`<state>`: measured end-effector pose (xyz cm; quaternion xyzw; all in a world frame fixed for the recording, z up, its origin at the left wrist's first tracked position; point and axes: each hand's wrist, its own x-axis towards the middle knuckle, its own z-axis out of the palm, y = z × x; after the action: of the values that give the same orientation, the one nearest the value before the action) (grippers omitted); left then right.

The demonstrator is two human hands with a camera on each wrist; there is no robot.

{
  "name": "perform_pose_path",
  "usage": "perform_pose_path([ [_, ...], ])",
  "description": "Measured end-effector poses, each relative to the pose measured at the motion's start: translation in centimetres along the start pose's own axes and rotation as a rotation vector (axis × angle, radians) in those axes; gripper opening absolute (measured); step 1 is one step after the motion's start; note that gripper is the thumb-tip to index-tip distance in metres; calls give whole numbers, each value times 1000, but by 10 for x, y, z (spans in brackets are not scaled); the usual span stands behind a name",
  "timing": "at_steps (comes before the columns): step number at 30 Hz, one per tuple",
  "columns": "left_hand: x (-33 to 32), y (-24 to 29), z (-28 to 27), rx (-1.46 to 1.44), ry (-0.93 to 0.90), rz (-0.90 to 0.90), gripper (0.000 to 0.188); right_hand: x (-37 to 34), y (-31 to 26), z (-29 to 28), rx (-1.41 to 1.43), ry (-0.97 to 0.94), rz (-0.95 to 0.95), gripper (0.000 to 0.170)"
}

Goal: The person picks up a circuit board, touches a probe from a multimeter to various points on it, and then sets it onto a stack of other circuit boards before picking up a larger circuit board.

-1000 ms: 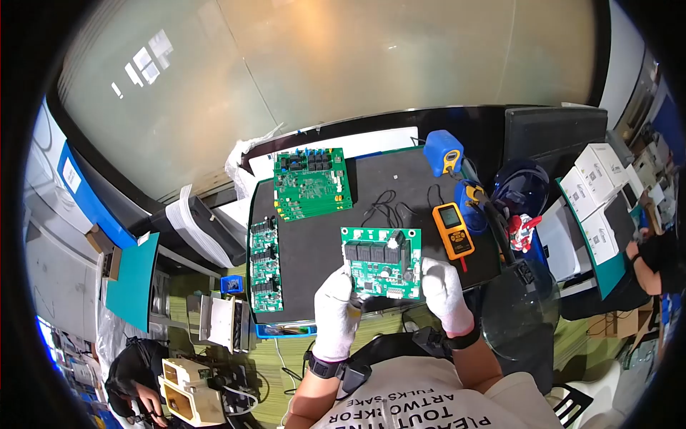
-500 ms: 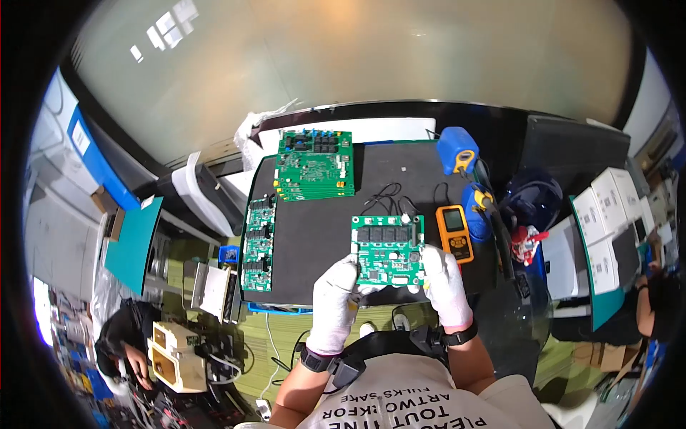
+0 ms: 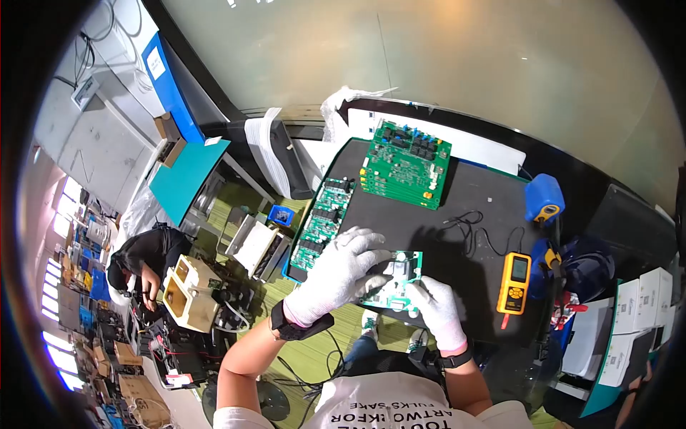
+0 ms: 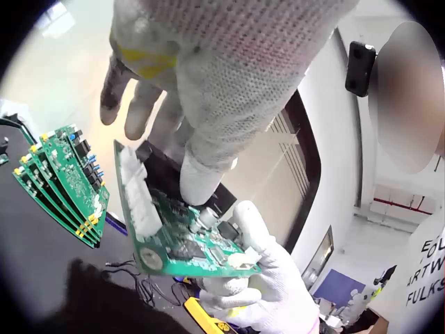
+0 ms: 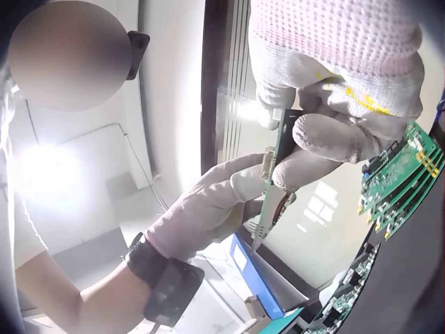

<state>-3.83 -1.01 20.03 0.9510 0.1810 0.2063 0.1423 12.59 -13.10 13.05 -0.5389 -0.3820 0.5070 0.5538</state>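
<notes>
A green circuit board [image 3: 397, 289] with black relays and white connectors is held tilted in front of the body. My gloved right hand [image 3: 439, 312] pinches one edge; in the left wrist view its thumb [image 4: 252, 226] lies on the component side and the fingers are beneath. My gloved left hand [image 3: 334, 277] is over the opposite side, fingers extended and spread. Its thumb [image 4: 201, 179] touches the row of black relays [image 4: 163, 170]. In the right wrist view the board appears nearly edge-on between the two hands.
A stack of larger green boards [image 3: 406, 168] stands at the back of the dark table mat [image 3: 471, 193]. Relay boards [image 3: 323, 218] lie along the left edge. An orange meter [image 3: 514, 282] and a blue device [image 3: 544, 199] are at the right, with a black cable [image 3: 468, 232] nearby.
Both hands held the board's two sides earlier. My left hand has let go of its edge and moved up over the relays. The board has tilted, and the head view has swung left.
</notes>
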Motion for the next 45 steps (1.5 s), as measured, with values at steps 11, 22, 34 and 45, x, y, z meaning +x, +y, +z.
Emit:
perform_pose_path([
  [11, 24, -182, -51, 82, -195, -80, 30, 82, 24, 89, 60, 9, -45, 36],
  [22, 113, -365, 55, 106, -148, -2, 30, 73, 93, 73, -1098, 266, 102, 49],
  [34, 108, -414, 111, 50, -365, -207, 29, 76, 87, 81, -1153, 233, 224, 50],
  [45, 110, -410, 105, 139, -408, -136, 27, 75, 86, 81, -1141, 211, 255, 51],
])
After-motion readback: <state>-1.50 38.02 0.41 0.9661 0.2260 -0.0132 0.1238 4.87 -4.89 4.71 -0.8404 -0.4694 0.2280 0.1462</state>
